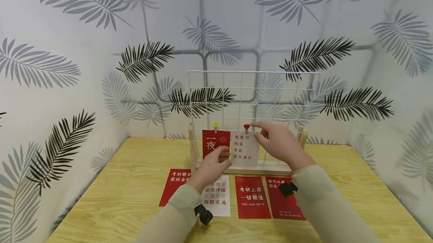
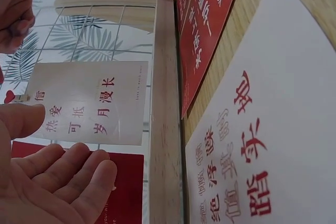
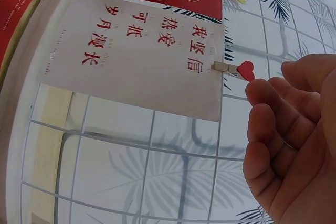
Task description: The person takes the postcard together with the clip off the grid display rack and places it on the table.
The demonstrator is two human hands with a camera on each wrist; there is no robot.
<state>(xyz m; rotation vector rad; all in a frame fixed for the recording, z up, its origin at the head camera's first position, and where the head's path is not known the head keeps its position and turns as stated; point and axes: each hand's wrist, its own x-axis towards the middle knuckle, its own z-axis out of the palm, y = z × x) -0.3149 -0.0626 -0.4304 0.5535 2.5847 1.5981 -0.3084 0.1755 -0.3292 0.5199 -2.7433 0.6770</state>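
A white card (image 1: 245,149) with red writing hangs on the white wire grid, held at its top by a small wooden clip (image 3: 226,67) with a red heart (image 3: 245,71). My right hand (image 1: 279,141) is beside that heart, thumb and fingertips parted and right by its edge, with nothing between them. To the left, a red card (image 1: 208,143) hangs from a clip with a yellow top (image 1: 215,124). My left hand (image 1: 211,166) is in front of the lower part of the red card, fingers loosely extended and thumb apart, holding nothing. It hides some of that card.
The wire grid (image 1: 270,88) stands upright in a wooden base (image 1: 250,169) on a wood-grain table (image 1: 128,183). Before it lie a red card (image 1: 172,188), a white card (image 1: 221,209) and two more red cards, (image 1: 252,211) partly under my forearms' view. Leaf-patterned walls enclose the table.
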